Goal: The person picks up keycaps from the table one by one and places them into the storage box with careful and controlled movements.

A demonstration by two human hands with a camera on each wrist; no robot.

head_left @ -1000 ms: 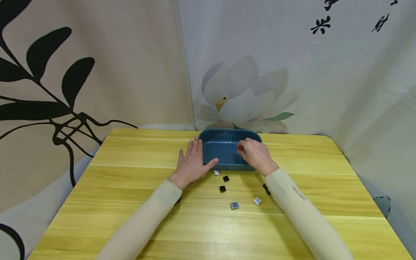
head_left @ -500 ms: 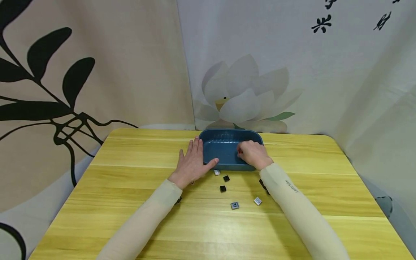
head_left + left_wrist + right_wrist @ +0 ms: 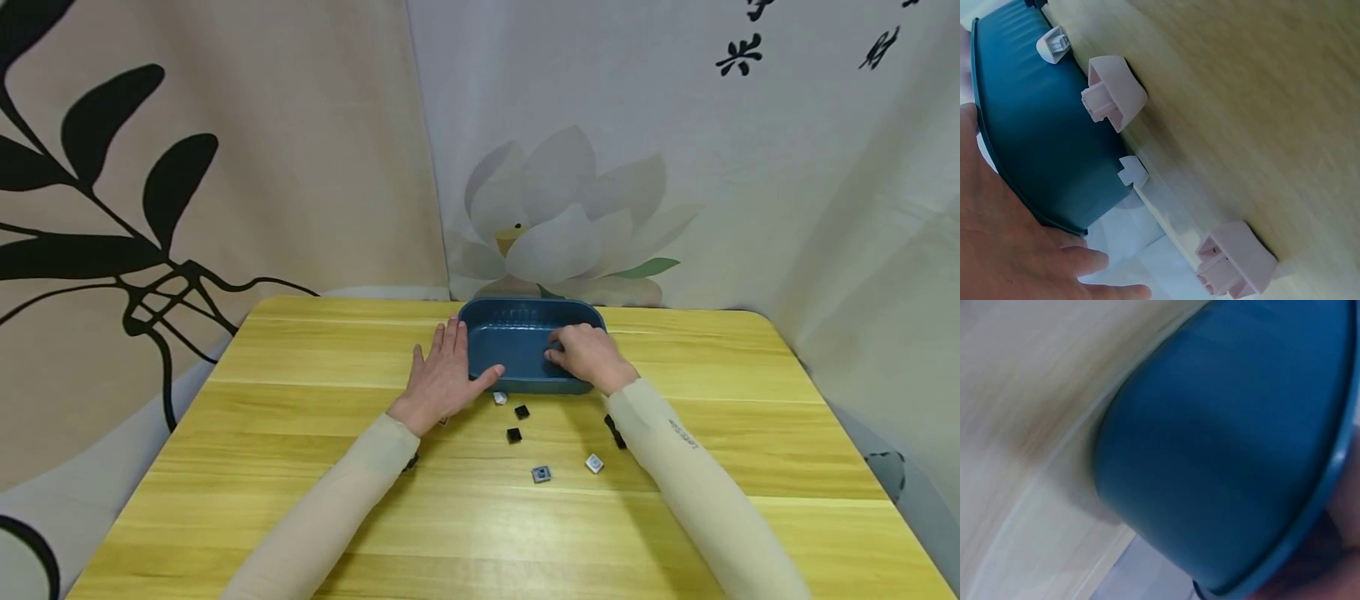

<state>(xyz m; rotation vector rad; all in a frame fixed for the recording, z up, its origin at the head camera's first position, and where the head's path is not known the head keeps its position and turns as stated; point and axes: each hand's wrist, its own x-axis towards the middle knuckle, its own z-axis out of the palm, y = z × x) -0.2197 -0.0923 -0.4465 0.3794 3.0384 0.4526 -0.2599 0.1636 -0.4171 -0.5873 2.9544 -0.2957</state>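
Observation:
A blue tray [image 3: 510,387] stands at the table's far edge. My left hand [image 3: 442,383] lies spread over its left end, thumb along the front rim. My right hand [image 3: 588,354] reaches inside the right half, thumb and fingertips bent and a little apart; nothing shows between them in the head view. A dark reddish patch [image 3: 1319,553] beyond the rim in the right wrist view is too blurred to identify. Before the tray lie loose keycaps: a white keycap [image 3: 500,399], a black keycap [image 3: 513,436] and a grey keycap [image 3: 541,474]. Pink keycaps [image 3: 1117,94] show in the left wrist view.
Another black keycap [image 3: 522,412] and a white one lie on the wooden table [image 3: 480,533] between my forearms. Black pieces [image 3: 615,432] lie beside my right sleeve, partly covered. A printed curtain [image 3: 337,167] hangs directly behind the table.
The red piece seen in my right fingers earlier no longer shows in the head view; those fingertips have parted slightly inside the tray. My left hand stays where it was.

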